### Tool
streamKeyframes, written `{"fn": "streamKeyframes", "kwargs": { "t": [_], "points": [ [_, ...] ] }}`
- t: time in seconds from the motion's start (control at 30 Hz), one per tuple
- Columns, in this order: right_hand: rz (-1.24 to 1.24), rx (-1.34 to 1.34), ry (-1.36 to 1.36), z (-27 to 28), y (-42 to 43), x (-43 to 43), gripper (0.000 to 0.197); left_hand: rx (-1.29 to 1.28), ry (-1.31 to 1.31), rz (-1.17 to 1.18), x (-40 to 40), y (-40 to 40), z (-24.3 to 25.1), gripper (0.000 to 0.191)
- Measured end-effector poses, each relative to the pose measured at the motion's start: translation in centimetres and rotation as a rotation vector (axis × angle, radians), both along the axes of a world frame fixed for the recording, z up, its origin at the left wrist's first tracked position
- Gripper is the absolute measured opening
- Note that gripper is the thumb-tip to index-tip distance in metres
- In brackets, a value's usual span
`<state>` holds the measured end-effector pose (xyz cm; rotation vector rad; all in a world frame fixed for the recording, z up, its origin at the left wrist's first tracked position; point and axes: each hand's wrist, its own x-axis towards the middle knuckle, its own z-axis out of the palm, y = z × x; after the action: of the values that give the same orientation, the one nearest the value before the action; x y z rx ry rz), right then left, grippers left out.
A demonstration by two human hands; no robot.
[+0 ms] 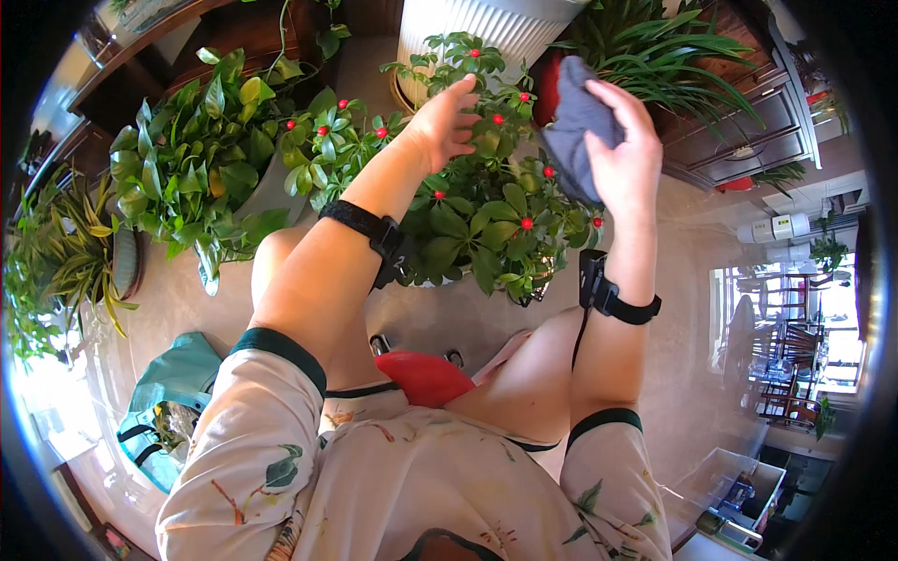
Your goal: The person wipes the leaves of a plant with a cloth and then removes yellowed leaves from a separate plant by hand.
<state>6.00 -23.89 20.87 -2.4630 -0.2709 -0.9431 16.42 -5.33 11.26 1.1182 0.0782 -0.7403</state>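
Note:
My right hand (pixel 631 151) grips a crumpled grey cloth (pixel 579 126), its thumb and fingers pressed into the fabric. Close by, my left hand (pixel 443 130) is over the foliage with its fingers apart and nothing seen in it. Below both hands grows a bushy potted schefflera (pixel 484 224) with rounded leaflets and small red balls among them. Its pot is mostly hidden by leaves. The cloth hangs at the plant's right side, in front of a red object (pixel 546 88) that is partly covered.
A white ribbed planter (pixel 477 28) stands behind the schefflera. Leafy pothos (pixel 210 154) fills the left; a strap-leaved plant (pixel 659 56) spreads at upper right by a dark wooden cabinet (pixel 751 133). A teal bag (pixel 175 372) lies on the floor. Something red (pixel 424 379) shows between my legs.

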Motion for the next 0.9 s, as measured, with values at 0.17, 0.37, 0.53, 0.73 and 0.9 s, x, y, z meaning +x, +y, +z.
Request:
{"fn": "streamKeyframes", "kwargs": {
  "t": [0.17,0.37,0.53,0.73,0.9],
  "points": [
    [-0.069,0.065,-0.028,0.1,-2.0,-0.9,0.049,0.073,-0.108,0.015,-0.2,1.3,-0.4,0.077],
    [-0.031,0.095,-0.038,0.6,-0.9,-2.4,0.049,0.036,-0.175,0.06,-1.0,4.0,1.0,0.066],
    [0.013,0.065,-0.111,0.8,0.3,-3.0,0.048,0.009,-0.224,0.103,-2.1,6.8,2.1,0.054],
    [0.0,0.032,-0.095,1.9,0.9,-5.5,0.046,0.017,-0.363,0.11,-4.3,10.6,2.8,0.058],
    [-0.003,-0.01,-0.073,5.0,4.8,-10.2,0.045,-0.035,-0.221,0.229,-7.0,13.6,4.5,0.046]
  ]
}}
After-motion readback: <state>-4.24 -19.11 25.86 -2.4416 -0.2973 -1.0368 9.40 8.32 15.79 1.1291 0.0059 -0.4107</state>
